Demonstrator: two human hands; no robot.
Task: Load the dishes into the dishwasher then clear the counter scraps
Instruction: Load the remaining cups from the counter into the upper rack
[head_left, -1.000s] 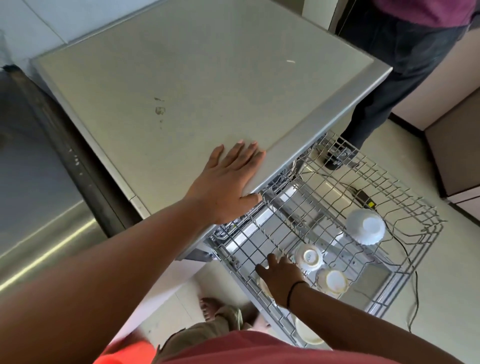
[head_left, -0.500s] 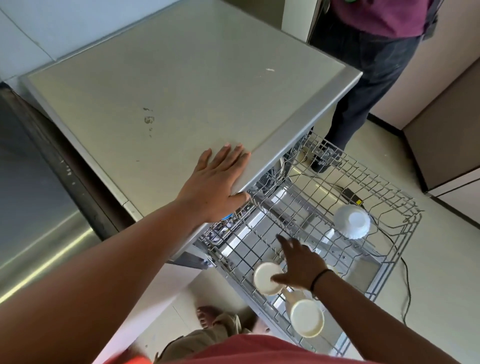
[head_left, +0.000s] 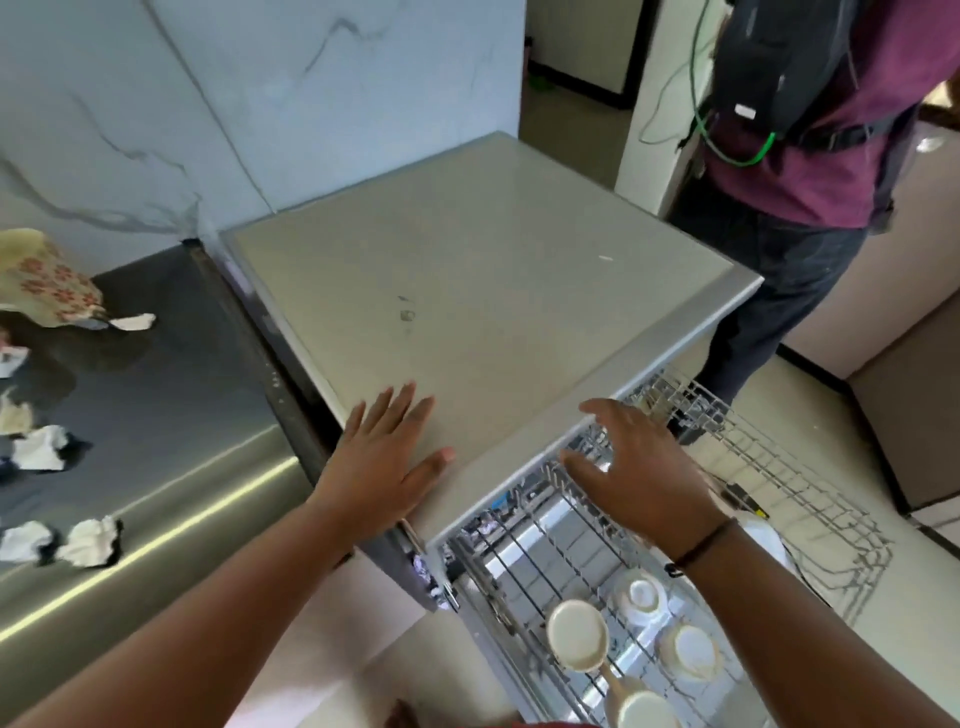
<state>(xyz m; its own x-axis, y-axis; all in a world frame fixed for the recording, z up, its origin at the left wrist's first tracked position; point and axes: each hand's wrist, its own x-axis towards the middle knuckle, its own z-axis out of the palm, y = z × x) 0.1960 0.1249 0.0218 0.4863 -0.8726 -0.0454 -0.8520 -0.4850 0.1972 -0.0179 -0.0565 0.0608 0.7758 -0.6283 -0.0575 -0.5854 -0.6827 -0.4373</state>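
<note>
Left hand (head_left: 387, 460) flat, fingers spread, on dishwasher top (head_left: 493, 291) near front edge. Right hand (head_left: 641, 470) spread, empty, above pulled-out rack (head_left: 810, 499). Cups (head_left: 641, 595) sit at rack's near end. Scraps (head_left: 85, 540) lie on steel tabletop (head_left: 171, 415) at left. Advice: push rack in level, slowly, so cups don't tip.

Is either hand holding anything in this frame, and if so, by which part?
Nothing is held. The left hand lies flat on the dishwasher top; the right hand hangs above the rack, fingers spread.
</note>
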